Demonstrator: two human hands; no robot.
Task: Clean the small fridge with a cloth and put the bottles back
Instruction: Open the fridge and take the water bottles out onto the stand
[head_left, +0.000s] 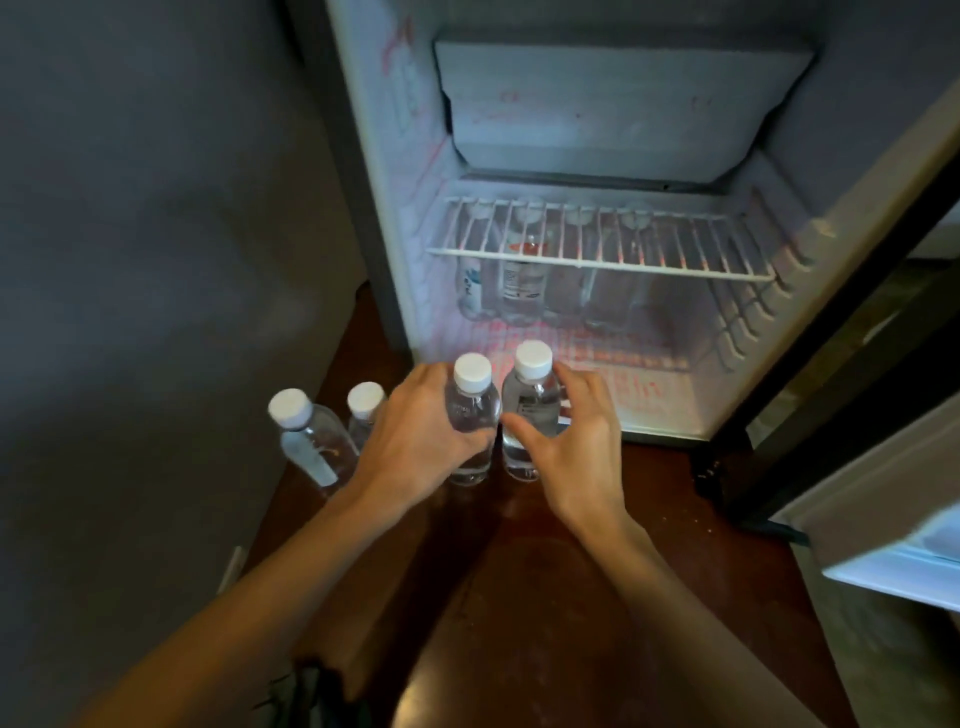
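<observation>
The small fridge (597, 234) stands open on a dark reddish-brown floor (545, 597), its door (883, 493) swung out to the right. Inside, a white freezer box (618, 104) fills the top, and below it a white wire shelf (602, 239) spans the cabinet. Under that shelf, at the back left of the bottom compartment, a row of clear water bottles (524, 280) stands upright, blurred behind the wires. In front of the fridge, four more clear bottles with white caps stand on the floor. The left hand (421, 431) is wrapped around the near-left bottle (470, 415), fingers closed around its body below the cap. Just beside it, touching or almost touching, stands the near-right bottle (527, 410); the right hand (571, 431) is cupped about it with the fingers spread, thumb on the near side and fingertips at the far side, but whether the grip is closed on it is unclear. To the left, partly behind the left hand, a third bottle (363, 410) stands, and further left a fourth bottle (311, 441) stands close to the grey wall (130, 260). Both bare forearms reach in from the bottom of the view. No cloth is visible.
</observation>
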